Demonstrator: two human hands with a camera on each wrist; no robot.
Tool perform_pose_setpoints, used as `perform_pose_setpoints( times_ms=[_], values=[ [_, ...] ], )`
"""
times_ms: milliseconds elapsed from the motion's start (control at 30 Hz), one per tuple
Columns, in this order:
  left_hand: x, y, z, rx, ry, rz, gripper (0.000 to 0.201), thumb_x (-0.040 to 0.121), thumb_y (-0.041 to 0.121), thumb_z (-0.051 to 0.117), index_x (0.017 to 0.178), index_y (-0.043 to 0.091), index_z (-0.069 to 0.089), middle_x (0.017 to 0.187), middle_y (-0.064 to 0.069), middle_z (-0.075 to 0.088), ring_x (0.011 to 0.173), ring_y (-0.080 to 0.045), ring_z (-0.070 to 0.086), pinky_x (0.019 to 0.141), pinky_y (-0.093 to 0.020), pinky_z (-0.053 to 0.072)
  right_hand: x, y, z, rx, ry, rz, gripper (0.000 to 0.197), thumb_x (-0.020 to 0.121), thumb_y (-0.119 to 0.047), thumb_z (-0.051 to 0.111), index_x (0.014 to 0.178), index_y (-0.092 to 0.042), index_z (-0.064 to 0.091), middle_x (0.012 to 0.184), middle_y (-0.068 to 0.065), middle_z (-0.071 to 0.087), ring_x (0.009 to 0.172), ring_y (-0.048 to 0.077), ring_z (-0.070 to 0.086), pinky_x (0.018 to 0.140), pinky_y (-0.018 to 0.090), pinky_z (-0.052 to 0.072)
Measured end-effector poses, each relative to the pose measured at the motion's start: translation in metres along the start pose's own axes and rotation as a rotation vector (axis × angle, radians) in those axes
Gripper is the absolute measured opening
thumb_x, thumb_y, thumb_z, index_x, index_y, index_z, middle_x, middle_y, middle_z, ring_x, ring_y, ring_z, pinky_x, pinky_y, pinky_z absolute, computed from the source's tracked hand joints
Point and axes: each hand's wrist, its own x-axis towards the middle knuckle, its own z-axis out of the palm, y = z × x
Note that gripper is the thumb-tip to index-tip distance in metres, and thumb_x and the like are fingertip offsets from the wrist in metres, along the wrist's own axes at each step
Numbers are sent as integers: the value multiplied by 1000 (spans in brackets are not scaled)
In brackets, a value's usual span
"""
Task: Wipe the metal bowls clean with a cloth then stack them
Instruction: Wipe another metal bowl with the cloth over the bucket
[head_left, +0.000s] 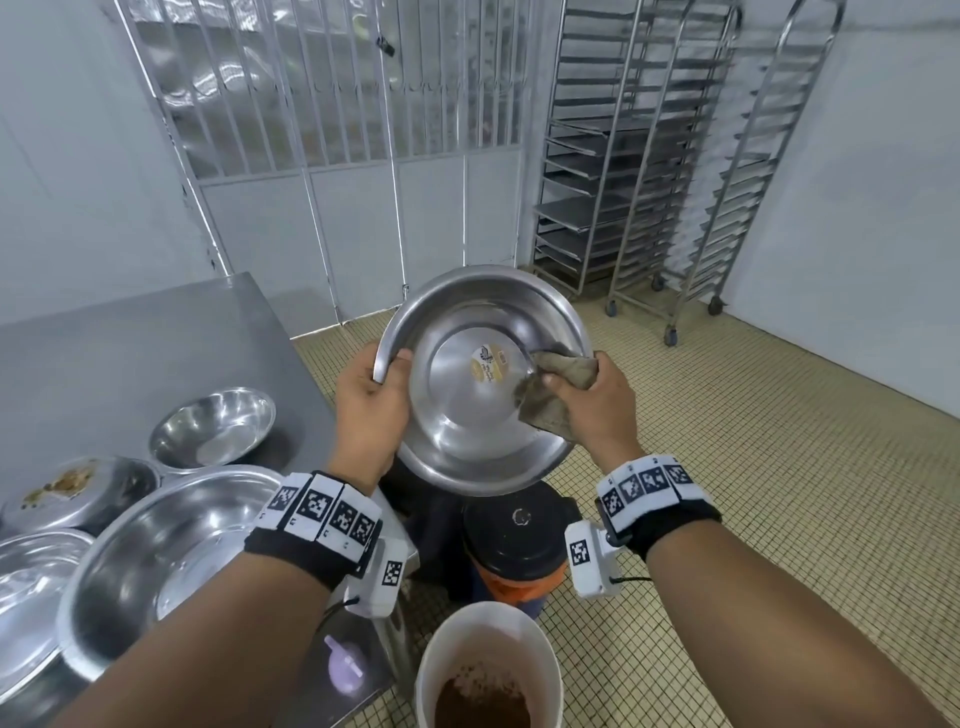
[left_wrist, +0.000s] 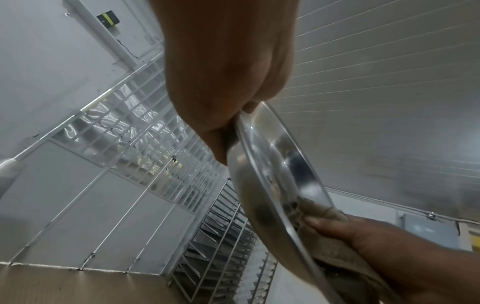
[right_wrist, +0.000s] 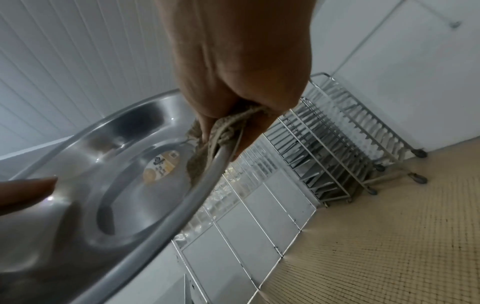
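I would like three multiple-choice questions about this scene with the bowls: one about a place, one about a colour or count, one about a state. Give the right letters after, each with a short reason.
1. Where is the cloth?
A. Draped over the right edge of the held bowl
B. On the steel table
C. In the white bucket

2. What colour is the lid of the container below the held bowl?
A. White
B. Black
C. Yellow

3. How is the held bowl?
A. Flat on the table
B. Upside down on the floor
C. In the air, its opening tilted toward the person

Answers:
1 A: the right hand grips the cloth over the rim of the held bowl.
2 B: the lid is black above an orange body.
3 C: the left hand grips its left rim, and the sticker inside faces the head camera.
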Motion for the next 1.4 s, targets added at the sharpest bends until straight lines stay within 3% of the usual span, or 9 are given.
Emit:
perform_pose_setpoints(
  times_ms=[200, 300, 433, 567, 667, 933, 1133, 1267, 1400],
  values=[
    [13, 13, -9, 193, -195, 126, 21, 99, 8, 63, 102, 28, 69, 84, 18, 70, 77, 2, 65, 70, -13, 50, 19, -22, -19, -58, -72, -239, 24, 84, -21, 81, 95, -15, 60, 85, -12, 61, 76, -4, 56, 61, 4, 43],
    [27, 25, -9, 310, -301, 191, 29, 98, 12, 67, 121, 30, 68, 104, 23, 70, 94, 10, 65, 81, -8, 47, 24, -27, -20, -106, -127, -343, 22, 84, -14, 79, 91, -18, 60, 80, -11, 63, 73, -1, 59, 61, 14, 48],
    [38, 28, -9, 444, -484, 191, 21, 101, 19, 66, 115, 34, 72, 98, 8, 76, 92, -5, 72, 82, -22, 54, 24, -27, -15, -154, -166, -396, 24, 84, -12, 76, 88, -25, 56, 74, -11, 61, 67, 3, 58, 57, 20, 44],
    [33, 22, -9, 365, -390, 152, 12, 103, 21, 64, 95, 21, 73, 75, -5, 70, 67, -14, 62, 67, -32, 49, 17, -17, -9, -76, -99, -284, 27, 84, -18, 79, 101, -23, 60, 84, -11, 66, 74, 2, 62, 62, 20, 54],
    [31, 20, -11, 319, -251, 121, 21, 104, 16, 62, 84, 21, 70, 60, 15, 61, 55, 0, 54, 57, -20, 45, 4, 1, -5, -81, -174, -111, 51, 79, -31, 86, 116, -24, 51, 93, -16, 59, 78, -6, 55, 61, 8, 43],
    [21, 12, -1, 473, -393, 200, 32, 104, 20, 62, 78, 39, 68, 60, 9, 56, 53, -9, 49, 51, -22, 39, 22, -15, -8, -128, -116, -170, 45, 83, -27, 84, 119, -23, 56, 85, -17, 59, 77, 1, 61, 56, 7, 45],
    [23, 8, -6, 209, -110, 54, 25, 102, 19, 63, 81, 27, 74, 66, 10, 67, 64, -11, 60, 65, -33, 52, -2, 13, 0, -126, -124, -69, 54, 75, -42, 88, 108, -20, 51, 88, -15, 59, 76, 0, 59, 60, 11, 44],
    [21, 4, -6, 265, -227, 124, 12, 103, 28, 61, 98, 27, 73, 86, -9, 75, 81, -29, 72, 78, -50, 59, -1, 14, -2, -147, -120, -41, 50, 78, -37, 87, 107, -19, 52, 87, -11, 62, 74, 4, 59, 53, 9, 39],
    [20, 3, -3, 372, -351, 191, 18, 104, 27, 62, 88, 26, 71, 71, -10, 67, 63, -19, 58, 60, -46, 52, 15, -5, -12, -150, -85, -107, 42, 83, -32, 83, 109, -23, 52, 82, -15, 58, 72, -3, 56, 50, 8, 39]
  ],
)
